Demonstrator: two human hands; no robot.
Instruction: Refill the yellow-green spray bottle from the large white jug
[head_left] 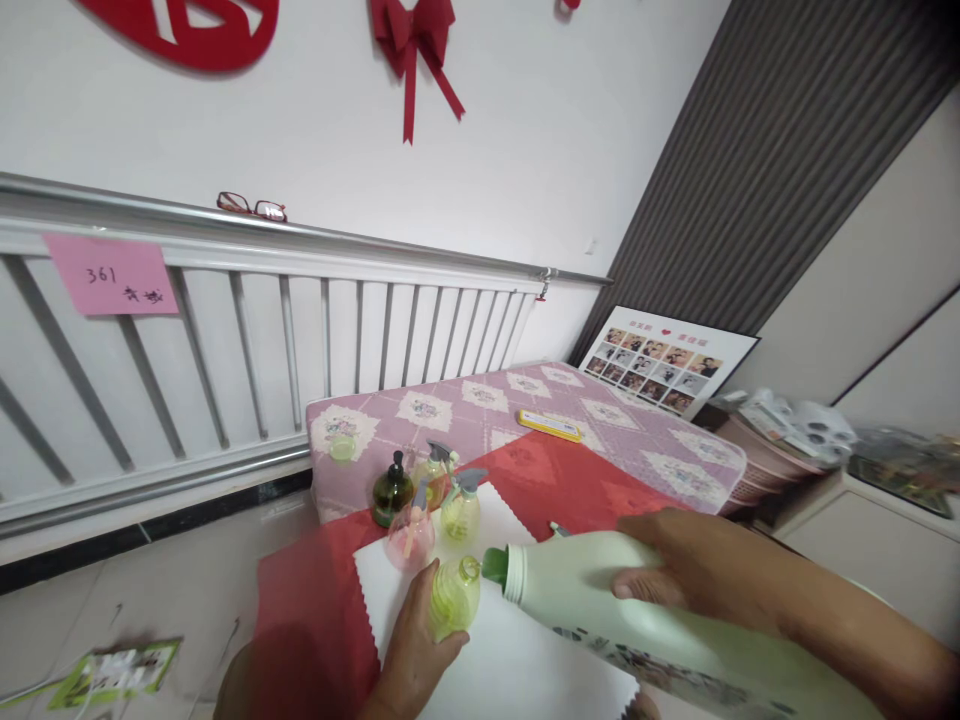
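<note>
My left hand (414, 640) is wrapped round a small yellow-green ribbed bottle (454, 597) with no cap, held upright over a white cloth (517, 660). My right hand (697, 582) grips a large pale green jug (600, 600), tipped on its side. The jug's green spout (496, 565) almost touches the small bottle's mouth. Just beyond stand a dark green pump bottle (392, 492), a pink bottle (409, 538) and two yellow spray bottles (460, 508).
A red cloth (315, 610) covers the near table over a pink patterned cover (637, 430). A yellow flat case (550, 425) lies further back. A white radiator (247, 350) with glasses (252, 206) on top lines the wall. A photo board (660, 370) leans at right.
</note>
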